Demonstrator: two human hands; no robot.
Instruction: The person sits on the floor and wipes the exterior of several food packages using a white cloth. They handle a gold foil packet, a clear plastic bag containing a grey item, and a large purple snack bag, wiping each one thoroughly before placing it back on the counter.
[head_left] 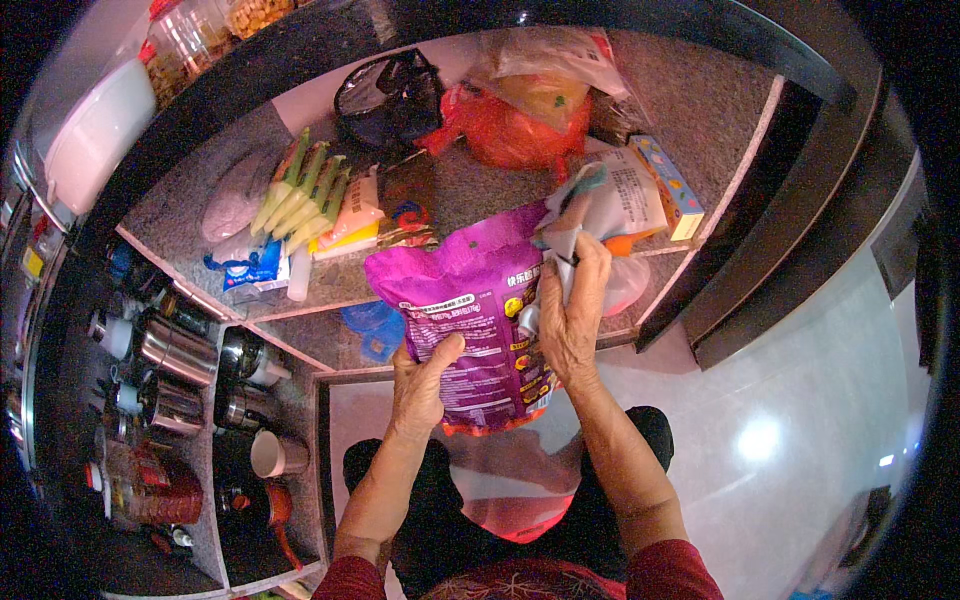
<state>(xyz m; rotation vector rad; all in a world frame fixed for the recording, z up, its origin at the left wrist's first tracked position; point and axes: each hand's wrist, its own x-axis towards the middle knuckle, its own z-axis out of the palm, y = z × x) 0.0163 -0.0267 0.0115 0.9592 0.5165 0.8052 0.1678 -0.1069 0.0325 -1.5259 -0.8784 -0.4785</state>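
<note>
A large purple food bag with printed panels and small pictures stands upright before me, in front of the shelf. My left hand grips its lower left side, thumb lying across the printed face. My right hand is at the bag's upper right edge, its fingers closed on a crumpled grey-white cloth. The cloth lies along that edge, and part of it is hidden behind my fingers.
On the stone shelf lie several slim green packets, a blue packet, a black bag, a red plastic bag and a yellow-blue box. Steel pots and a white cup fill the left cabinet.
</note>
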